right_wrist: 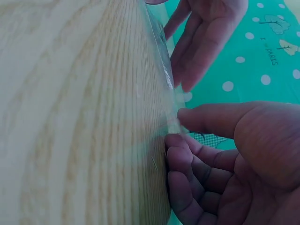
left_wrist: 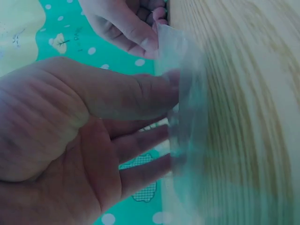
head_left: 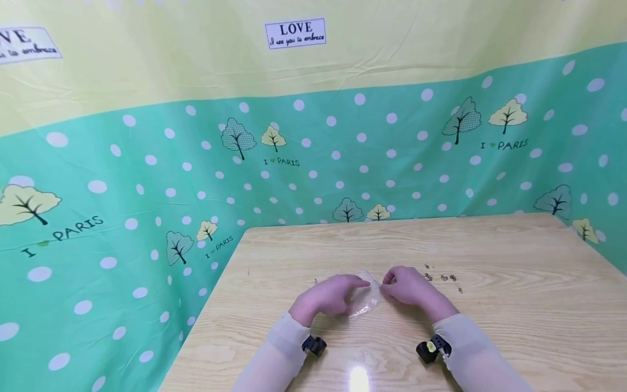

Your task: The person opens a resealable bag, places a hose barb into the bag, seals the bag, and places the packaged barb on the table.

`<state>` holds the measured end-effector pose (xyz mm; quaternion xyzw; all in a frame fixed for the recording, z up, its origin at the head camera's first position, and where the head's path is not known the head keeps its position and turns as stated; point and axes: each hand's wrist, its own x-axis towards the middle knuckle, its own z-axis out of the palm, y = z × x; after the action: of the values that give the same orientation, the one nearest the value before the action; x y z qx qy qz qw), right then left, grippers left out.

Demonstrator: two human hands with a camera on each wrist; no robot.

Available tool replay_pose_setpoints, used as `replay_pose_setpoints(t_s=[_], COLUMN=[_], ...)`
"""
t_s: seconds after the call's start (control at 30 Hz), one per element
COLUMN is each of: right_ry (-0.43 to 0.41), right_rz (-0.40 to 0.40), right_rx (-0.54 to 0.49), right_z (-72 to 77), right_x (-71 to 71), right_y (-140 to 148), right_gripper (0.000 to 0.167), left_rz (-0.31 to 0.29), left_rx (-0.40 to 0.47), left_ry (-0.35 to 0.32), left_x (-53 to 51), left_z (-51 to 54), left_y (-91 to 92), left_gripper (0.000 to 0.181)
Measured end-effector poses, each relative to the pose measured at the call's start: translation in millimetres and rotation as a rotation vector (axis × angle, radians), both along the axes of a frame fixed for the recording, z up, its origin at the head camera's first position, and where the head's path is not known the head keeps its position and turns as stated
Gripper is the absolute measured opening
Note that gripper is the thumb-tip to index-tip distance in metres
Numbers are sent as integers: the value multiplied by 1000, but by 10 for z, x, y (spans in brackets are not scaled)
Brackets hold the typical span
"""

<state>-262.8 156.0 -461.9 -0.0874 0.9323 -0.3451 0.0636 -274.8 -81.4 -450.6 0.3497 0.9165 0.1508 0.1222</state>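
Free far tabletop (head_left: 338, 245), plastic film (head_left: 366, 298) between left hand (head_left: 329, 294) and right hand (head_left: 407, 285), small pieces (head_left: 453, 277) rightward

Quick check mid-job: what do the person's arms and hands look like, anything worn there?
The left sleeve and right sleeve are long, plain and pale. Black wrist straps carry a dark left device and right device, the latter showing a yellowish patch. The left hand and right hand are ungloved.
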Motion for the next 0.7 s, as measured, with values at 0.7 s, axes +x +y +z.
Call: replay_pose_setpoints(t_s=[0.7], right_ry=[-77], right_rz=[0], right_rx=[-86], right_z=[-46], right_x=[36], right_y=[1], right_gripper=[14], left_rz=[120], left_rx=[121], left_ry=[97], left_x=[-14], left_z=[38], left_y=[138], left_gripper=[53])
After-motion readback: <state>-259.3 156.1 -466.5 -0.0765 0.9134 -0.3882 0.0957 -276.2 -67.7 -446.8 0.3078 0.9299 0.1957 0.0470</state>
